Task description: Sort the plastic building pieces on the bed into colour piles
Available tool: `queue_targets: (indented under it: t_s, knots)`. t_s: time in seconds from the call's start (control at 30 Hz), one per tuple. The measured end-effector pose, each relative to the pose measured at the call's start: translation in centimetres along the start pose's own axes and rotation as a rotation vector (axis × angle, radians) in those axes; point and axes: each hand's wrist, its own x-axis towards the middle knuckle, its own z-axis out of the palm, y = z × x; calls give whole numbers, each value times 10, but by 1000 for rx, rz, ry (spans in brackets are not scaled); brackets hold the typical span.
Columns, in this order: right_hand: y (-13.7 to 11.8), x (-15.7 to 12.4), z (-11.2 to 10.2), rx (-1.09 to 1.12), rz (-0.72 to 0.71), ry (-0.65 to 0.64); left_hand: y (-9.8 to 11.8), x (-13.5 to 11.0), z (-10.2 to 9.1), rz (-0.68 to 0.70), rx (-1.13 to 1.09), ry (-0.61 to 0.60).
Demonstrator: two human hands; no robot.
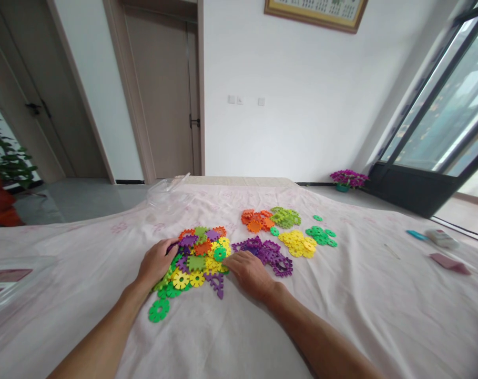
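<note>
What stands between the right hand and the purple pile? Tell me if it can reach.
Probably yes: the right hand lies beside the purple pile, with nothing between them.

On the table (pixel 341 316) a mixed pile of pieces (pixel 199 255) lies mid-surface, left hand (pixel 156 261) and right hand (pixel 250 271) flanking it — smaller heaps (pixel 297 242) behind-right, one loose piece (pixel 159 310) toward the near edge.

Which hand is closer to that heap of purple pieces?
Right. The right hand lies close beside the purple heap, on its left; the left hand sits beyond the mixed pile.
</note>
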Motion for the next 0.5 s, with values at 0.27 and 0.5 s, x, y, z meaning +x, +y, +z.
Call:
queue_targets:
  t_s: [0.27,0.5]
  knots:
    - [47,-10,-22,-33,388,329,-9,3,4,-18,-26,-40]
    - [145,-52,-51,29,878,667,-10,3,4,-26,-28,-37]
